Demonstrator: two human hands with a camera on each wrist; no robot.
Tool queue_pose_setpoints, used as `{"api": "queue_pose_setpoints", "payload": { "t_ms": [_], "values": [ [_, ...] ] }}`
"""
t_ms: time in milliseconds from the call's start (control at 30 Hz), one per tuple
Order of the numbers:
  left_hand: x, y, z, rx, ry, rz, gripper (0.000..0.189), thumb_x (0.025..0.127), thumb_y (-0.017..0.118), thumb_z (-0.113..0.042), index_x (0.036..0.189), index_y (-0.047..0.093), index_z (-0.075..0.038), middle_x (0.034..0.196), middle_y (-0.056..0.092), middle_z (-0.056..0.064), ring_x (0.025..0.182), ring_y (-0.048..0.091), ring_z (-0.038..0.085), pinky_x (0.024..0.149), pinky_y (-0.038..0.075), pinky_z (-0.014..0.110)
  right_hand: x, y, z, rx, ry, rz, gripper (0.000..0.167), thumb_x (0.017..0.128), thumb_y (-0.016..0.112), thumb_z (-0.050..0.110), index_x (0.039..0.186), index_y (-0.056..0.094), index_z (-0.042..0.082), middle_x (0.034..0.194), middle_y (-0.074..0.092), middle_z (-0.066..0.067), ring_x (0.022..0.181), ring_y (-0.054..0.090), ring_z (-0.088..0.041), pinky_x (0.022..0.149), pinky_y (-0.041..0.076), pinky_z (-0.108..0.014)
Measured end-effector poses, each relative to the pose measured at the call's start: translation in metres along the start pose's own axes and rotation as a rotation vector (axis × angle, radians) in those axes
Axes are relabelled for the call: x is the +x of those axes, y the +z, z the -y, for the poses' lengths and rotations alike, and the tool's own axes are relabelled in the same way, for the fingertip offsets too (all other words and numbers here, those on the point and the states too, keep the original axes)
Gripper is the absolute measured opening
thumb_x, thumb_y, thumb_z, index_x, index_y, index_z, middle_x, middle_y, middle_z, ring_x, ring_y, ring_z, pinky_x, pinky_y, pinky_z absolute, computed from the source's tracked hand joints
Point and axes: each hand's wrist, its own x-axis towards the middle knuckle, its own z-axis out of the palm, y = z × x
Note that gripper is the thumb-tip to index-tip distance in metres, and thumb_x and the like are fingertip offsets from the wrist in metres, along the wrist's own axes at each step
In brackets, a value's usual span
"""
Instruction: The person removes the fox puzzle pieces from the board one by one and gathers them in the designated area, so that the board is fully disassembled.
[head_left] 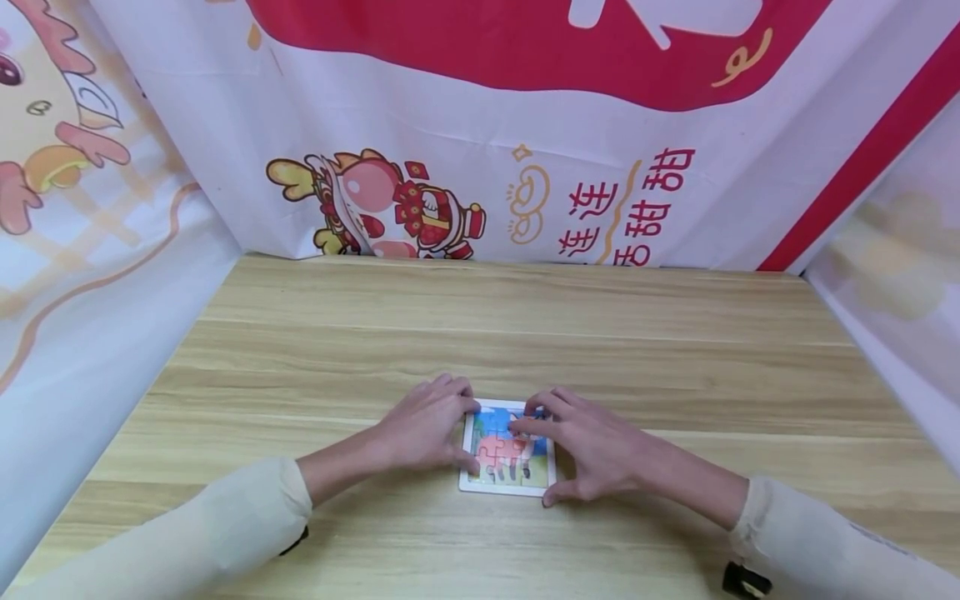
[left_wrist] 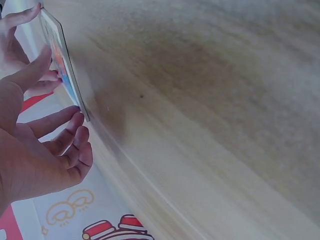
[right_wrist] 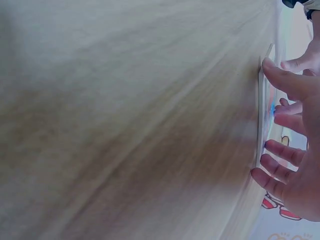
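A small jigsaw puzzle [head_left: 498,446] in a white frame lies flat on the wooden table, picturing a pink animal against blue and green. My left hand [head_left: 427,422] holds its left side, index fingertip near the upper left corner and thumb over the lower left pieces. From the right comes my right hand [head_left: 600,446]: its index finger reaches over the picture's upper part, and its thumb touches the lower right corner. The right hand's fingers hide some upper right pieces. In the left wrist view the puzzle's frame [left_wrist: 70,70] appears edge-on beside the left hand [left_wrist: 45,155].
The wooden table [head_left: 375,325] spreads around the puzzle. A white and red printed cloth [head_left: 465,117] hangs along its back edge, and more printed cloth [head_left: 97,275] hangs at the sides. Light sleeves [head_left: 225,517] cover both forearms.
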Motion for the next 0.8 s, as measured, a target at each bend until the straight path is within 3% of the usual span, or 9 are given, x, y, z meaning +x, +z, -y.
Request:
{"api": "queue_pose_setpoints", "payload": {
  "t_ms": [100,233,533,800],
  "values": [
    [-0.001,0.001,0.001,-0.004,-0.001,-0.007,0.086,0.065,0.097,-0.045,0.132,0.067,0.0,0.123,0.06,0.004,0.111,0.051,0.02,0.095,0.045,0.039,-0.0002,0.0007,0.0005,0.028,0.031,-0.011,0.094,0.073,0.091,0.053,0.15,0.055,0.014,0.142,0.052,-0.009,0.129,0.048,-0.026,0.109,0.046,-0.051],
    [-0.0021,0.0035,0.0026,-0.002,0.014,-0.027,0.09,0.061,0.098,-0.044,0.132,0.066,0.001,0.122,0.06,0.004,0.11,0.051,0.02,0.093,0.045,0.038,0.0,0.0019,0.001,0.045,0.052,-0.02,0.096,0.071,0.093,0.053,0.151,0.054,0.014,0.142,0.052,-0.009,0.13,0.049,-0.027,0.11,0.045,-0.053],
    [-0.0022,0.007,0.0058,0.002,0.047,-0.059,0.087,0.061,0.098,-0.044,0.128,0.067,0.001,0.121,0.059,0.004,0.111,0.052,0.021,0.094,0.046,0.041,0.0003,0.0037,-0.0009,-0.084,-0.034,0.019,0.084,0.082,0.08,0.058,0.154,0.052,0.026,0.16,0.041,-0.009,0.129,0.045,-0.027,0.104,0.046,-0.05],
    [-0.0031,0.0062,0.0054,0.012,0.037,-0.055,0.088,0.061,0.098,-0.046,0.129,0.068,0.001,0.121,0.06,0.003,0.108,0.05,0.021,0.091,0.045,0.039,0.0017,0.0033,-0.001,-0.079,-0.041,0.022,0.08,0.083,0.08,0.058,0.151,0.055,0.026,0.163,0.039,-0.007,0.126,0.044,-0.025,0.102,0.046,-0.049]
  ]
}}
